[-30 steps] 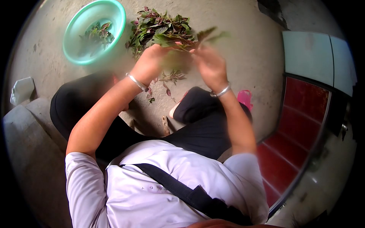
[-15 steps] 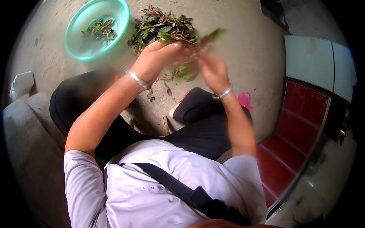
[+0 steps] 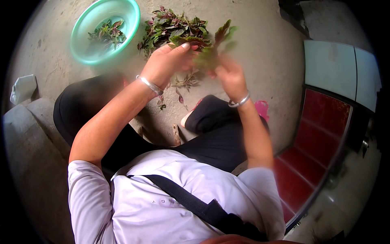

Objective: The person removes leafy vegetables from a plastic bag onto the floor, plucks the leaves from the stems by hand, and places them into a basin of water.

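My left hand (image 3: 170, 59) is closed around some red-and-green leafy greens (image 3: 191, 42), with the thumb lying over them. Facing it, my right hand (image 3: 230, 75) pinches a leafy sprig (image 3: 221, 35) whose upper leaves are smeared by motion. Between the two hands a blurred green leaf partly hides the fingertips. Just beyond the left hand lies a heap of the same greens (image 3: 175, 26) on the floor. Thin stripped stems (image 3: 187, 81) lie on the floor below the hands.
A pale green plastic basin (image 3: 76, 44) at the upper left holds some leaves. Red tiles (image 3: 325, 118) and pale panels (image 3: 329, 63) border the right side. A bright pink thing (image 3: 262, 109) sits beside my right forearm. A white container (image 3: 23, 89) stands at far left.
My right hand has moved slightly down and away from the left. The sprig now points more upward, and a large leaf has shifted up between the hands.
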`<action>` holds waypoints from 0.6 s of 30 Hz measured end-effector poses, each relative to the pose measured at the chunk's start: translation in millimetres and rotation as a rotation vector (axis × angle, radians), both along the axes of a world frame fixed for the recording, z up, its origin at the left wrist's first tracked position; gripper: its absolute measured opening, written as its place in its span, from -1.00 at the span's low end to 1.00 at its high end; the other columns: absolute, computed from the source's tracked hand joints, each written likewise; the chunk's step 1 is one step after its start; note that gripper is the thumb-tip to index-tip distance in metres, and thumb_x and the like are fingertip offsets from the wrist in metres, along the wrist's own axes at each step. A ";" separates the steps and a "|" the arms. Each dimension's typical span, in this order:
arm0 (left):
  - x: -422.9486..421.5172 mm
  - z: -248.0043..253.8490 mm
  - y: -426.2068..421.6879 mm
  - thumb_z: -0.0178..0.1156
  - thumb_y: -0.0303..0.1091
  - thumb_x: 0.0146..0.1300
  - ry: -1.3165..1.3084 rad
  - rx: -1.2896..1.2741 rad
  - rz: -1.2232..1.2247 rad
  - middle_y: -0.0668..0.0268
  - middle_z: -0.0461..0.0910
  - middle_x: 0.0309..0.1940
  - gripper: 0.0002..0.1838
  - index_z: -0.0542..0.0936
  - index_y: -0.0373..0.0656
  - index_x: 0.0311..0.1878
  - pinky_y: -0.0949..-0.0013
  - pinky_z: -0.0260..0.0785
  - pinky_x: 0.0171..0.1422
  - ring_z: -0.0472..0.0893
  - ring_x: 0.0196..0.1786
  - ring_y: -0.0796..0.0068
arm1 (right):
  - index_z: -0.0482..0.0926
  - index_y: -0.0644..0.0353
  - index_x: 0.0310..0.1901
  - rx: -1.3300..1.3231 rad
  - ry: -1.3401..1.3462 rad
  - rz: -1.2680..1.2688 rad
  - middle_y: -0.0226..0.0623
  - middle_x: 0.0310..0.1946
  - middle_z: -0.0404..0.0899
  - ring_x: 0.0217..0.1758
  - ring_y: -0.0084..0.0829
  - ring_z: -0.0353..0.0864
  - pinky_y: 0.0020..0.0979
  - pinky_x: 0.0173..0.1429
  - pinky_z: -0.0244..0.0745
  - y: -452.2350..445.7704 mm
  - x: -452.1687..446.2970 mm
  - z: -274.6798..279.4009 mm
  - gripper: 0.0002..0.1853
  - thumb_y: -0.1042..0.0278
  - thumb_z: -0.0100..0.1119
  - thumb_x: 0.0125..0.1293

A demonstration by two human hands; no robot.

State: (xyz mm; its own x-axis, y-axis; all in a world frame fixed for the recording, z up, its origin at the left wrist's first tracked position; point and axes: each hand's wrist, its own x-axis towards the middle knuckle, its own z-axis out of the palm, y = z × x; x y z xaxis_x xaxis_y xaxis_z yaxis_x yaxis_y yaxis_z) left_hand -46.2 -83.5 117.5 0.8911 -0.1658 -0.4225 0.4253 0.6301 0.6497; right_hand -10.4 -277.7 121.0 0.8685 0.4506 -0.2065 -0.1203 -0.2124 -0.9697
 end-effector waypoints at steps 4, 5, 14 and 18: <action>-0.1 -4.0 0.2 0.00 -0.33 0.26 0.019 0.051 0.038 0.32 0.55 -0.31 -0.82 0.48 -0.21 -0.17 0.54 0.37 -0.27 0.53 -0.33 0.57 | 0.42 0.41 -0.14 0.020 0.035 -0.027 -0.32 -0.41 0.52 -0.42 -0.59 0.52 -0.62 -0.39 0.41 1.3 0.5 1.3 -0.79 0.48 0.00 0.23; 0.4 -4.9 0.6 0.01 -0.34 0.25 0.028 0.067 0.042 0.31 0.55 -0.30 -0.83 0.48 -0.21 -0.18 0.53 0.37 -0.27 0.53 -0.33 0.57 | 0.42 0.41 -0.14 0.011 0.030 -0.028 -0.32 -0.42 0.53 -0.43 -0.60 0.52 -0.62 -0.39 0.41 2.2 0.3 2.7 -0.79 0.47 0.00 0.23; 1.6 -3.4 1.8 0.04 -0.38 0.23 0.032 0.112 0.065 0.30 0.55 -0.28 -0.84 0.47 -0.23 -0.18 0.54 0.38 -0.28 0.55 -0.30 0.53 | 0.40 0.42 -0.12 -0.028 0.045 -0.040 -0.30 -0.39 0.54 -0.43 -0.59 0.51 -0.60 -0.37 0.41 3.3 1.1 3.6 -0.76 0.43 0.01 0.23; 3.2 -7.1 4.9 0.03 -0.32 0.24 0.061 0.139 0.086 0.29 0.56 -0.30 -0.82 0.47 -0.22 -0.18 0.54 0.37 -0.29 0.55 -0.30 0.53 | 0.41 0.40 -0.13 0.016 0.083 -0.039 -0.29 -0.37 0.55 -0.43 -0.60 0.50 -0.61 -0.36 0.40 1.9 1.9 2.5 -0.76 0.42 0.00 0.24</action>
